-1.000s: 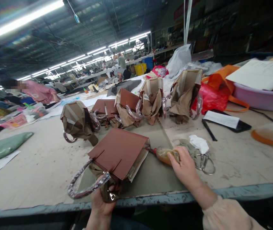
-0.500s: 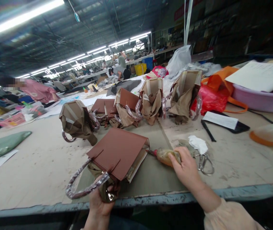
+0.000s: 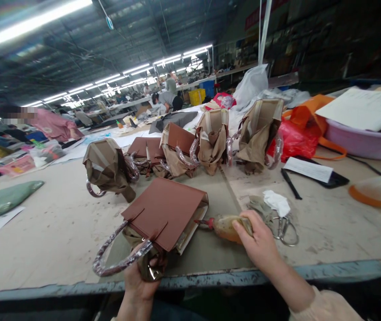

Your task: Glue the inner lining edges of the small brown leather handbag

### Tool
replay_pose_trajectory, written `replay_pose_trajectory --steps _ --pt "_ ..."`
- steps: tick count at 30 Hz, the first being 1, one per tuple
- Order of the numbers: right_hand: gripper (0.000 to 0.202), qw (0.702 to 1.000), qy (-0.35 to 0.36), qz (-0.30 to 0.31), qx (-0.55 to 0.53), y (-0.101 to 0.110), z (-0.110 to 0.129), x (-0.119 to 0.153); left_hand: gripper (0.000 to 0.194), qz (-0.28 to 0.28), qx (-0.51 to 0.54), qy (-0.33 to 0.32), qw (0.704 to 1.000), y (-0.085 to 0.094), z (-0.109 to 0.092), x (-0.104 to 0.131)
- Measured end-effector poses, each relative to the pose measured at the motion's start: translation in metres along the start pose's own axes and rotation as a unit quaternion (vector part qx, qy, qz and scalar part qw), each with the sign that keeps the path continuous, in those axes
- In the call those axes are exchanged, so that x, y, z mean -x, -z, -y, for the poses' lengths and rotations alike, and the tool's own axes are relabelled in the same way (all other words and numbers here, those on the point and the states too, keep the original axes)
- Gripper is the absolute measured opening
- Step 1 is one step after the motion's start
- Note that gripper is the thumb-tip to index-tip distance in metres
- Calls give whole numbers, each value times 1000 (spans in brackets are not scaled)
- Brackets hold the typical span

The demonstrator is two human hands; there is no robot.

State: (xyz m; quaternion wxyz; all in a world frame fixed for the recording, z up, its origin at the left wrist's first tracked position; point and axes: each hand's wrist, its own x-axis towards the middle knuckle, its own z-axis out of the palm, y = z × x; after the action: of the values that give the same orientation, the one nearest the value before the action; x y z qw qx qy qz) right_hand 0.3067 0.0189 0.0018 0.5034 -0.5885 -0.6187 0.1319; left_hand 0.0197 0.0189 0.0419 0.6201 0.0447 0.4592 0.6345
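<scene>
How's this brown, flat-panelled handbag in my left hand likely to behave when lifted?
The brown, flat-panelled handbag will probably be stiff across its smooth, straight-edged panel. Its bunched, olive-brown fabric looks likely to flop. The looped handle, wrapped in shiny clear plastic, may feel slippery.

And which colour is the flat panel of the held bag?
The panel is reddish brown, as the head view shows.

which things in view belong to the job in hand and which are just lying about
Job in hand:
brown bag, in the left hand
squeeze bottle, in the right hand
similar bags behind, probably

Apparently lying about:
white tissue
purple basin
green packet
</scene>
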Motion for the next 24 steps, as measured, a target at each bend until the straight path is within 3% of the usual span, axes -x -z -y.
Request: replay_pose_trajectory --steps 7,15,24 --pt "27 990 -119 -73 7 14 -9 -8 20 34 58 8 998 5 -1 -3" --pt "25 993 -80 -65 57 13 -10 -15 15 74 54 9 996 12 1 -9" --pt "21 996 -42 -52 65 1 -14 -21 13 77 58 18 995 12 2 -9"
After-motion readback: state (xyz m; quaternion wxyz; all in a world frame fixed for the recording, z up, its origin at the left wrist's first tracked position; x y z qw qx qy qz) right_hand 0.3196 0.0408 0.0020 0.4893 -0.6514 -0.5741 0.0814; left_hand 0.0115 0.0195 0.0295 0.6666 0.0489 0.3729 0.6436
